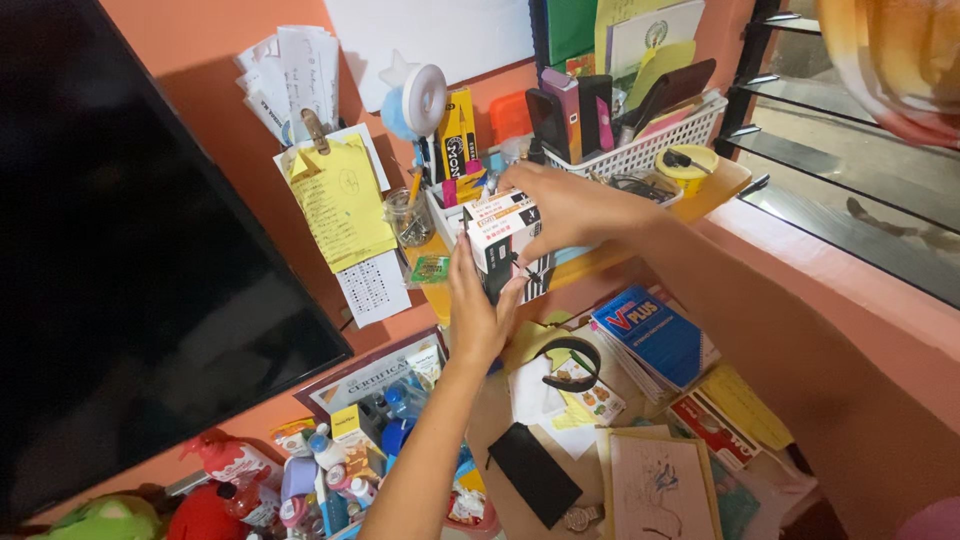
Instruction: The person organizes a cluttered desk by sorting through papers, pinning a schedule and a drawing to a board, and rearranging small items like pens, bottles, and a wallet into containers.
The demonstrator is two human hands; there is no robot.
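A small white carton with orange and black print [503, 240] is gripped between both hands at the edge of a narrow orange wall shelf [722, 185]. The left hand [478, 305] is pressed up against the carton's lower left side, fingers curled round it from below. The right hand [565, 205] is laid over the top and right side, fingers closed down onto the lid. The carton is held upright, slightly tilted, just in front of the shelf.

Just behind the carton, a glass jar [408, 215] is seen on the shelf, with yellow notes [340, 200] clipped to the wall beside it. Farther right, a white plastic basket [650, 145] is packed with upright boxes, and a roll of yellow tape [690, 165] is set near it at the shelf's end.

Below the hands, a black headband [572, 362] is lying on papers, with a stack of blue booklets [655, 335] just to its right. A black flat pouch [533, 472] is seen lower down. A large dark screen [130, 270] fills the left side.
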